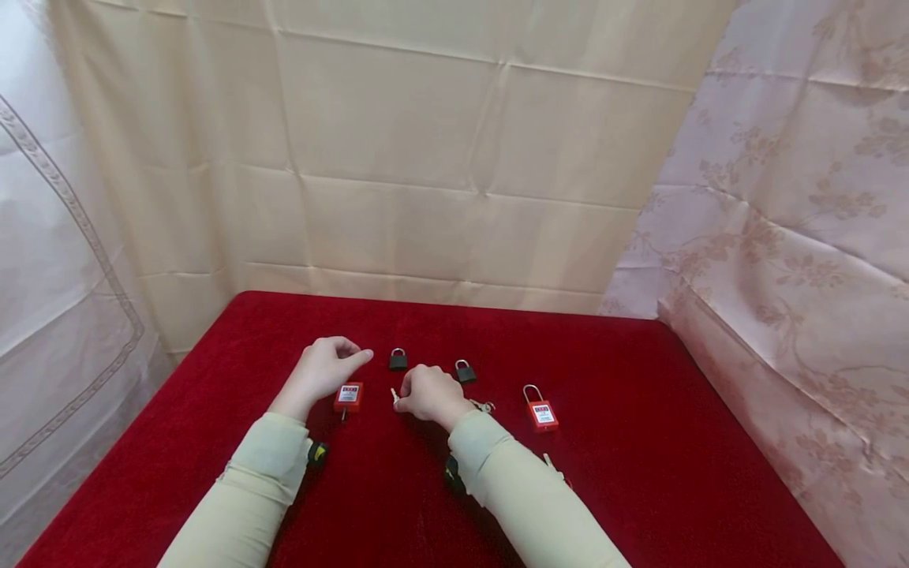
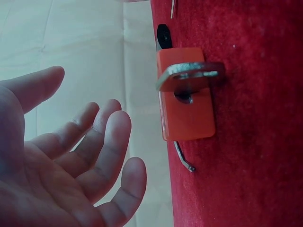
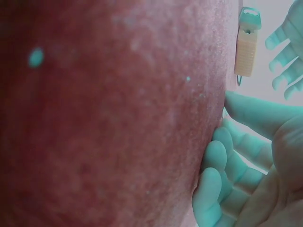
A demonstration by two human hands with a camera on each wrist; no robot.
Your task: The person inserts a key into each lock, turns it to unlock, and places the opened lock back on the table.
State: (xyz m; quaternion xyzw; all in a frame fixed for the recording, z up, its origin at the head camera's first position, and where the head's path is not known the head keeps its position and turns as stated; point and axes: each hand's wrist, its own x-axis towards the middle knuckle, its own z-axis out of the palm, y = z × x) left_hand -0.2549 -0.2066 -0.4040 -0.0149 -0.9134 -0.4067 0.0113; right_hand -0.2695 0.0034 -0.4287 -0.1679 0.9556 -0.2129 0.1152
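A deep red, velvety cloth covers the tabletop [image 1: 376, 505]. Creased cream fabric [image 1: 398, 142] hangs beyond the far edge, a white curtain [image 1: 50, 221] with a patterned band stands at the left, and pale pink floral cloth [image 1: 802, 197] at the right.

The left hand [image 1: 329, 368] has relaxed, loosely curved fingers, just beyond a red padlock [image 1: 349, 397] with a silver key [image 2: 189, 75] in its base. The right hand [image 1: 429, 394] bends its fingers down at a small key [image 1: 395, 397] on the cloth, right of that padlock; whether it grips the key cannot be told. Farther off lie a dark padlock [image 1: 398, 360] and, to its right, a second dark padlock [image 1: 465, 373]. Another red padlock [image 1: 543, 414] lies right of the right hand.
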